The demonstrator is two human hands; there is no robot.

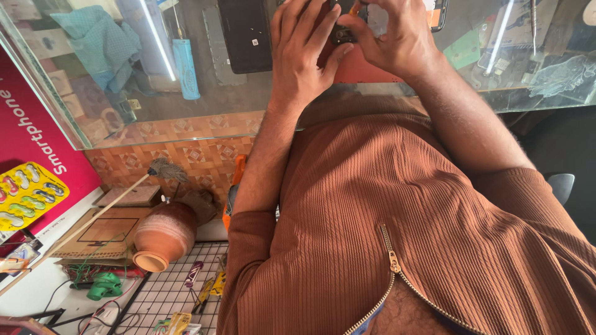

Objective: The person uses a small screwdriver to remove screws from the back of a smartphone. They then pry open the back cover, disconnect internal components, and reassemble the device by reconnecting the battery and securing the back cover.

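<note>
Brown zipped sweater (403, 211) nearest; both hands' (304, 56) grip closed on small dark device (340, 34); clay pot (162, 236) contents hidden.

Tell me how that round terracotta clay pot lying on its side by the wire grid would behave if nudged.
The terracotta clay pot lies on its side, mouth toward the wire grid, so its rounded belly would probably roll. Being clay, it is likely brittle and fairly heavy for its size. Its matte surface probably grips well.

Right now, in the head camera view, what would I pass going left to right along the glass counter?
Blue cloth → blue tube-shaped tool → black flat device → left hand → right hand → green card.
</note>
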